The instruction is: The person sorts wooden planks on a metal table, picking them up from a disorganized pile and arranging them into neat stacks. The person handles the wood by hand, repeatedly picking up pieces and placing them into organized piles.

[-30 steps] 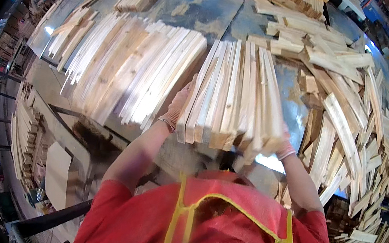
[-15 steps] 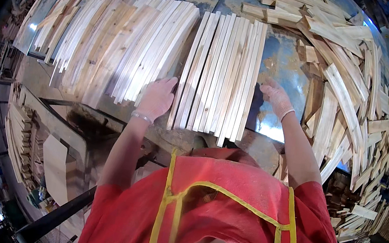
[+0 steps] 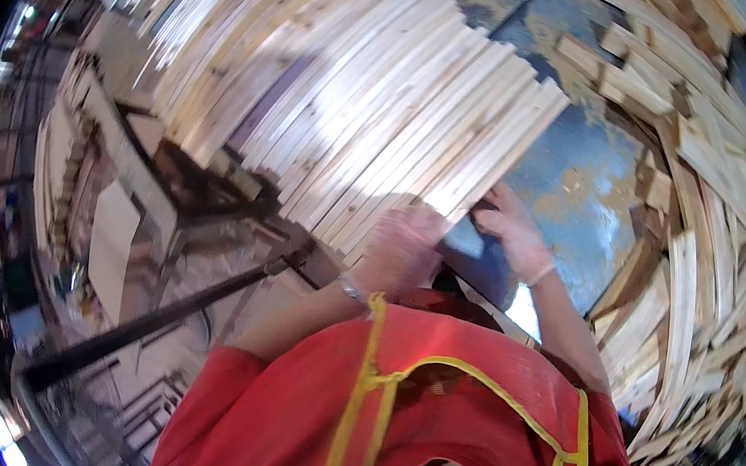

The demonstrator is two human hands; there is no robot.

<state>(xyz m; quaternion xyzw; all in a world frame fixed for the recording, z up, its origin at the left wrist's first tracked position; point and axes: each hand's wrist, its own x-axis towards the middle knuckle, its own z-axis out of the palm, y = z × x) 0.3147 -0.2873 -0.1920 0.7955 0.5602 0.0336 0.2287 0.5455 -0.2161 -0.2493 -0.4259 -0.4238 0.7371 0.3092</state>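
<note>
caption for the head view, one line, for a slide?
Both hands, left and right, press on a row of pale wooden slats.

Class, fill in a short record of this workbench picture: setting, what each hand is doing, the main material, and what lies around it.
Setting: blue metal table, seen from the head camera
Left hand: resting on the near ends of the row of wooden slats
Right hand: at the right edge of the same row, touching the outermost slat
Main material: pale slats laid side by side
Surroundings: loose pile of wood offcuts to the right
Clothing: red shirt with yellow straps
</note>
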